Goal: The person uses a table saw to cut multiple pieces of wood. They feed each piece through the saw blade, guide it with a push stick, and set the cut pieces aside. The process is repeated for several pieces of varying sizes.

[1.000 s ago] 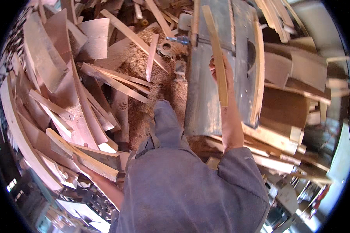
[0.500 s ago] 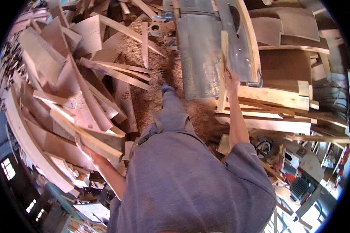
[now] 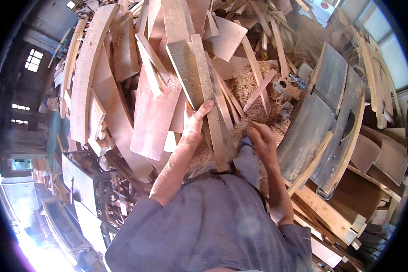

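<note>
My left hand grips a long wooden plank, its thumb lying across the near part. The plank stands tilted away from me, its lower end close to my waist and its upper end over the wood pile. To the right, my right hand hovers by my leg, fingers curled in and no piece of wood visible in them. On the grey metal bed of the woodworking machine lies a narrow wooden strip, apart from my right hand.
Curved boards and offcuts are heaped ahead and to the left. Sawdust covers the ground between pile and machine. Stacked timber lies at the near right, beside the machine. A pale panel stands at the left.
My view has swung left toward the pile. The wooden strip has left my right hand and lies on the machine bed. My left hand has brought a plank in front of me.
</note>
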The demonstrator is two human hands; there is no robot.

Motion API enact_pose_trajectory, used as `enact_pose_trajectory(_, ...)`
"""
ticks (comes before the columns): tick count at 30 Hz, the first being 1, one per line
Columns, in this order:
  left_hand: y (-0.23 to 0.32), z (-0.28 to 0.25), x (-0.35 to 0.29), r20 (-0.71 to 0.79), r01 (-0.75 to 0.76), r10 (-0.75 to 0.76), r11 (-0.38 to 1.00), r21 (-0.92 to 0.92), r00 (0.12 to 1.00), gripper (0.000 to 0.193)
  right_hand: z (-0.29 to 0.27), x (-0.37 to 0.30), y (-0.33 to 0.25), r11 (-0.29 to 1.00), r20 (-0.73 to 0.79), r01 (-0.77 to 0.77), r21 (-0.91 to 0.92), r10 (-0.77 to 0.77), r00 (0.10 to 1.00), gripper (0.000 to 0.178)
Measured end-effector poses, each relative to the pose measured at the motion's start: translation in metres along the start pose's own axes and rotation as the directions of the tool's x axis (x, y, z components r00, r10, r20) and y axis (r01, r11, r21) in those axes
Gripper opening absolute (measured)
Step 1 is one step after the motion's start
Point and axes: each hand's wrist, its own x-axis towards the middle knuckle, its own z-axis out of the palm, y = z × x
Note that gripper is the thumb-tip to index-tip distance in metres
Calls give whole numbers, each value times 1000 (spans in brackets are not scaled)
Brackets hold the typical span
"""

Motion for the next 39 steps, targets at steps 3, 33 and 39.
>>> enact_pose_trajectory(3, -4, 16, 1, 20, -8, 7, 1000, 23, 1000, 70, 34, 29, -64, 982, 96, 167, -91, -158, 983, 34)
enact_pose_trajectory(33, -130, -213, -69, -181, 154, 5, 506, 849, 984, 68, -134, -84, 188, 506, -578, -441, -741, -146, 803, 50)
enact_pose_trajectory(39, -154, -231, -111, -275, 320, -166, 558, 766, 947, 61, -124, -69, 186, 581, -570, -408, -704, -119, 813, 53)
